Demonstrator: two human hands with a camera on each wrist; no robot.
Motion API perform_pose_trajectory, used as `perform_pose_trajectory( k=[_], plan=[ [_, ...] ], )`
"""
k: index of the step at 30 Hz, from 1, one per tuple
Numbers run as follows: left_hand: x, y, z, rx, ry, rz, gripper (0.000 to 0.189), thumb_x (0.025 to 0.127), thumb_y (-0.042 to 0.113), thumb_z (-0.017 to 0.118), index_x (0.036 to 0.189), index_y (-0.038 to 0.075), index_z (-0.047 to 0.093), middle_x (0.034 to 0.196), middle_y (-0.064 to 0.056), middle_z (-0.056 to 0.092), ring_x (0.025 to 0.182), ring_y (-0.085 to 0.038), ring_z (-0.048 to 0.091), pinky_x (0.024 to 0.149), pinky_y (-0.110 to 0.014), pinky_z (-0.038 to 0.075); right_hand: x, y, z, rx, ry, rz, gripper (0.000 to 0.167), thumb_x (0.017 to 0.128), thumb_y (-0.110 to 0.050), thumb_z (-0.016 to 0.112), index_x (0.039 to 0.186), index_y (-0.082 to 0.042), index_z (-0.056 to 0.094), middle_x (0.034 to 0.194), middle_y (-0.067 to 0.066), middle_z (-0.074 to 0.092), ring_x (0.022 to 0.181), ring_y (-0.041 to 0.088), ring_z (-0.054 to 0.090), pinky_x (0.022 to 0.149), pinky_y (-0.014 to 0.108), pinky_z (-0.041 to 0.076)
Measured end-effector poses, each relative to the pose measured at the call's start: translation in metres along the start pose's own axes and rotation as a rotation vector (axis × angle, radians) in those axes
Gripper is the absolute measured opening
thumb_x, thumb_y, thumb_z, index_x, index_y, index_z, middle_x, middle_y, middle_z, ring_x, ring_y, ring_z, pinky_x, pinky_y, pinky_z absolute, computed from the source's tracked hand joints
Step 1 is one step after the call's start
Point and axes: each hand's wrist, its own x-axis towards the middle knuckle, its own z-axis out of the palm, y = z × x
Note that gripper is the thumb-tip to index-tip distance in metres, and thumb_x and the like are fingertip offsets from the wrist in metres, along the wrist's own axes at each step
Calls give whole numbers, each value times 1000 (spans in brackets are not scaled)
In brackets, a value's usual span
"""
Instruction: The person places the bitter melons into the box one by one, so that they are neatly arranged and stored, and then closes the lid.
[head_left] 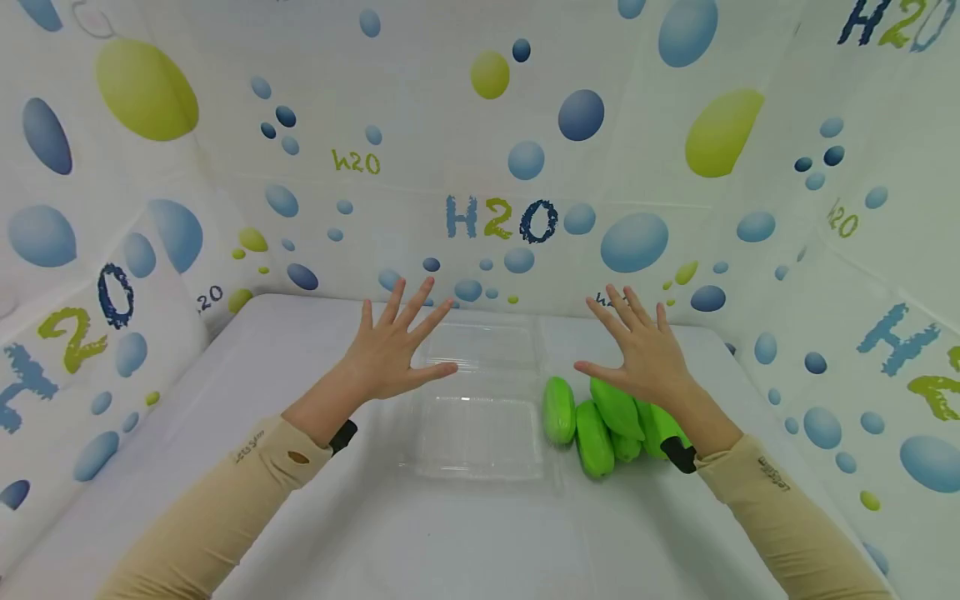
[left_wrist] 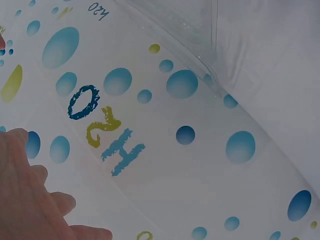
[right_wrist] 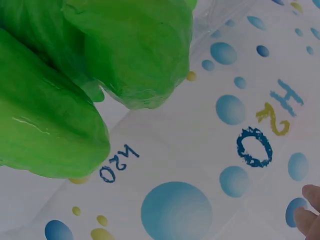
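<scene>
PASSABLE: between left hand [head_left: 393,354] and right hand [head_left: 641,350], above clear plastic container [head_left: 480,442] | PASSABLE: white tabletop [head_left: 450,542] left of container and along its front | OBSTACLE: green vegetable pile [head_left: 617,412] right of container, near right hand | BARRIER: bubble-print sheet [head_left: 420,83] behind and at both sides

green produce [head_left: 596,440] heaped beside clear container [head_left: 480,437]

Two hands [head_left: 392,352] [head_left: 647,353], two clear tray sections [head_left: 480,437] [head_left: 483,346], at least five green vegetables [head_left: 595,442]

In the right-wrist view we see glossy green oblong objects [right_wrist: 55,112] cropped at ten o'clock, the bare right hand [right_wrist: 311,222] at four.
</scene>
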Motion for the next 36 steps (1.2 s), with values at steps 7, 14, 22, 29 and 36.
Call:
perform_pose_trajectory(
  k=[7, 14, 22, 29, 36],
  plan=[
    [-4, 1, 4, -25, -17, -5, 86, 83, 67, 44, 149, 25, 7, 152, -2, -16, 136, -34, -14, 97, -69, 1, -6, 4, -1, 23, -17, 7, 88, 77, -65, 56, 146, -21, 24, 151, 13, 16, 139, 26, 5, 103, 61, 5],
    [-8, 1, 9, -38, -2, -11, 85, 83, 66, 44, 149, 25, 8, 152, -3, -14, 137, -35, -10, 97, -69, 2, -11, 10, 4, 39, -24, 1, 88, 77, -63, 56, 147, -20, 23, 149, 17, 21, 136, 34, 15, 102, 62, 9],
    [-13, -1, 13, -53, 8, -19, 85, 83, 66, 44, 149, 26, 8, 153, -3, -13, 137, -34, -11, 97, -69, 7, -21, 16, 9, 81, -51, 28, 89, 78, -62, 57, 147, -20, 20, 149, 16, 19, 136, 35, 15, 102, 62, 9],
    [-17, -1, 18, -102, -6, -28, 85, 84, 66, 44, 149, 26, 7, 152, -2, -15, 137, -35, -8, 96, -69, 14, -26, 20, 12, 104, -56, 38, 89, 78, -59, 59, 147, -19, 20, 150, 16, 19, 136, 35, 16, 102, 62, 10],
    [-22, -4, 25, -137, -1, -35, 84, 84, 65, 44, 149, 26, 8, 153, -3, -11, 136, -40, 4, 94, -68, 21, -31, 23, 14, 112, -89, 47, 88, 79, -60, 58, 147, -18, 21, 150, 16, 17, 136, 35, 15, 102, 62, 10]
  ],
)
